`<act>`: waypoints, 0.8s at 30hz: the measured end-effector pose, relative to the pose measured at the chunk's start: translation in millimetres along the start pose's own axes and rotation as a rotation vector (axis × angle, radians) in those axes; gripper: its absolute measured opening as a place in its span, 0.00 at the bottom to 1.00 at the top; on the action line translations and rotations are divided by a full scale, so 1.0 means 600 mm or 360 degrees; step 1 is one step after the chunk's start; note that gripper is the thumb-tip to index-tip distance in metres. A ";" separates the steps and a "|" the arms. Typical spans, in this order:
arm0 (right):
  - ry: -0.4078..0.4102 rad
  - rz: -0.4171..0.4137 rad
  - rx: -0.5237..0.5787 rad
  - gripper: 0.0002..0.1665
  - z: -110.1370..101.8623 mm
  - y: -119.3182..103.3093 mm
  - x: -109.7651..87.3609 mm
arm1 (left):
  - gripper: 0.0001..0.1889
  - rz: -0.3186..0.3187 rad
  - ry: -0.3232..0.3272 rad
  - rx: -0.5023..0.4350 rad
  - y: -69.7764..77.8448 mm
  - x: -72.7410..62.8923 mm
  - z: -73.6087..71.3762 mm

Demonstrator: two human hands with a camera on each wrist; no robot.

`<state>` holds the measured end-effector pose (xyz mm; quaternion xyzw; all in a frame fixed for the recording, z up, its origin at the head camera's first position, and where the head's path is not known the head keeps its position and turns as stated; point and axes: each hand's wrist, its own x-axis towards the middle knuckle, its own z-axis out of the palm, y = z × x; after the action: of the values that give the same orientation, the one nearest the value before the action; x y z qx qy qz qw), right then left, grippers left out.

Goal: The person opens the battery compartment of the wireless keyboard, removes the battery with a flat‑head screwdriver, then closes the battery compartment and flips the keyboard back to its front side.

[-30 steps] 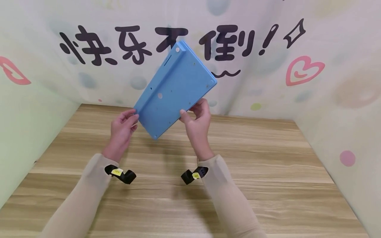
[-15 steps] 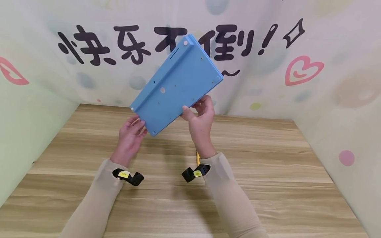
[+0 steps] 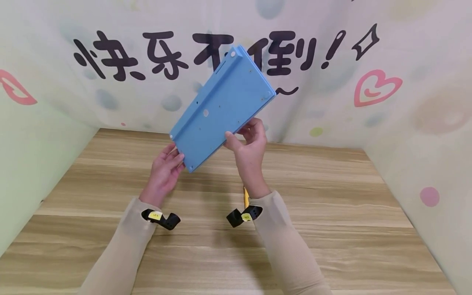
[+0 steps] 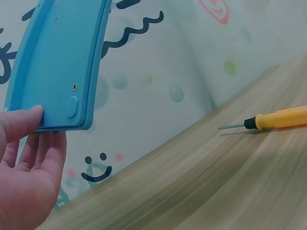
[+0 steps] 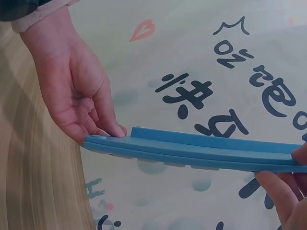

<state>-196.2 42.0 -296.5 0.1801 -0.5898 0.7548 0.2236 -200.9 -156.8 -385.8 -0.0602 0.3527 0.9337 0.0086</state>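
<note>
A light-blue keyboard (image 3: 221,102) is held up at a slant above the table, its underside facing the head camera. Small screws, round pads and a raised ridge along one long side show on that underside. My left hand (image 3: 166,172) pinches the lower-left short end, thumb on the underside and fingers behind, as the left wrist view also shows. With thumb and curled fingers my right hand (image 3: 250,149) grips the lower long edge. Seen edge-on in the right wrist view, the keyboard (image 5: 201,152) spans between both hands, the key side turned away.
A screwdriver (image 4: 283,118) with a yellow handle and black collar lies on the wooden table (image 3: 332,213); in the head view my right wrist mostly hides it. Behind the table hangs a printed cloth backdrop (image 3: 321,110), with side panels left and right.
My left hand has moved right and slightly down, from the keyboard's left corner along its short end. The keyboard has shifted a little right. Some yellow now shows beside my right wrist.
</note>
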 end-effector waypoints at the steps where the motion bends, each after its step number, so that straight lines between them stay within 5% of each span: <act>1: -0.0006 -0.0011 -0.0013 0.22 0.000 0.001 0.000 | 0.20 -0.0011 0.0006 0.0013 -0.001 0.000 -0.001; 11: -0.0138 -0.0248 -0.0138 0.28 -0.005 0.001 0.002 | 0.20 -0.0029 0.0042 -0.0021 -0.004 -0.006 -0.011; 24: -0.0183 -0.0211 -0.0028 0.37 -0.015 -0.007 0.014 | 0.22 0.0000 0.0100 0.0009 0.007 -0.012 -0.024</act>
<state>-200.9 52.9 -291.2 0.2598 -0.5949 0.7217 0.2405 -192.6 -169.4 -392.9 -0.0895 0.3554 0.9304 -0.0023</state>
